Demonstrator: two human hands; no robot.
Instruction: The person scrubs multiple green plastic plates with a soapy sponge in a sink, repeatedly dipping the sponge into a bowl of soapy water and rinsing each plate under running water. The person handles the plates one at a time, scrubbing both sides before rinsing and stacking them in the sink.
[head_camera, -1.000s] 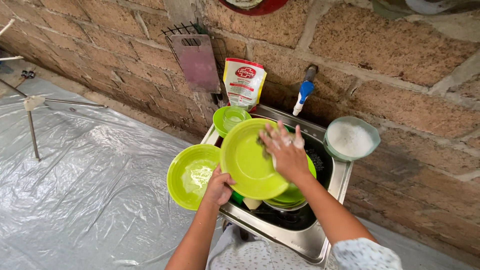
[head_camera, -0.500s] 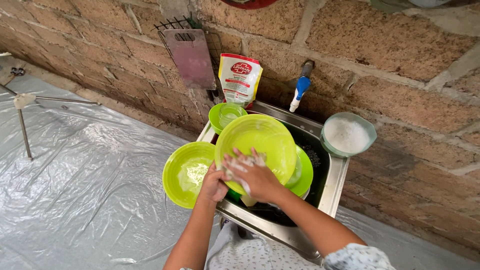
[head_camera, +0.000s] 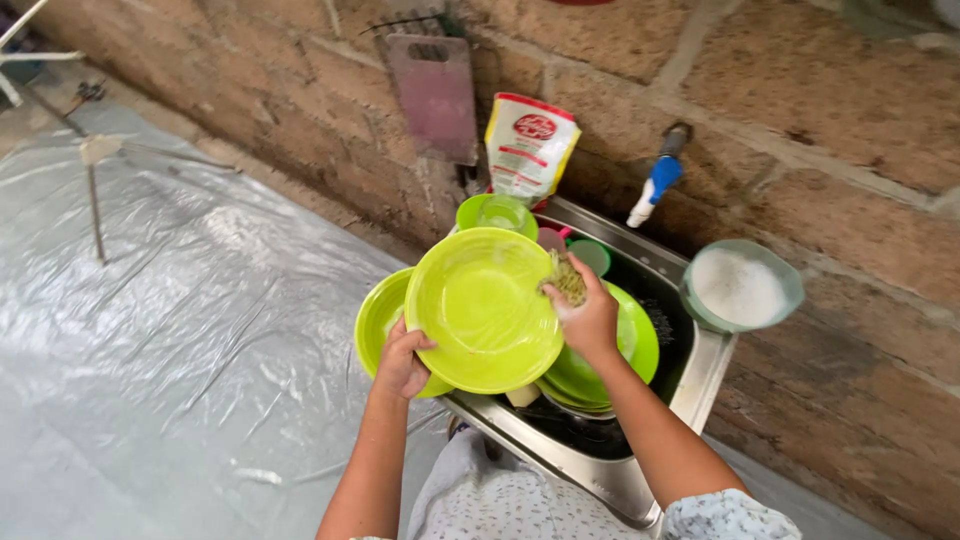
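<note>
Plate (head_camera: 480, 310), lime green, is held tilted over the steel sink (head_camera: 700, 375) so its face meets the sponge (head_camera: 566, 278), left hand (head_camera: 402, 362) gripping its lower rim, right hand (head_camera: 590, 318) pinching the sponge against its upper edge.

Both forearms are bare. A short pale sleeve (head_camera: 725, 515) with small floral print covers the right upper arm; the garment (head_camera: 500, 500) matches.
</note>
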